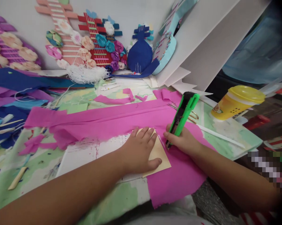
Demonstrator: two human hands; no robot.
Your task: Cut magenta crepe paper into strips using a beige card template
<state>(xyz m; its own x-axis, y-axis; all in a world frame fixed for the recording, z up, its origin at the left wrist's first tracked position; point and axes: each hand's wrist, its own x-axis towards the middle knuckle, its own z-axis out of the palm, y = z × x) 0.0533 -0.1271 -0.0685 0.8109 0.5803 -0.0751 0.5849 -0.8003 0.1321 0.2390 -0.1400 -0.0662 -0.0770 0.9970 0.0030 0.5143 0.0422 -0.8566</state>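
My left hand [141,153] lies flat with its fingers spread on a cream-coloured card [163,157]. Beneath the card are a white board [84,159] and a large sheet of pink paper [178,178]. To the right of the card, my right hand [184,140] is wrapped round a green and black utility knife [184,112]. The knife stands tilted, its lower end down at the pink paper beside the card's right edge. Whether the tip touches the paper cannot be made out.
Gold-handled scissors [193,118] lie behind the knife. A yellow cup [238,103] stands at the right. Paper instruments with flowers lean along the back, near white string [86,74]. Blue and purple scraps [5,115] lie at the left.
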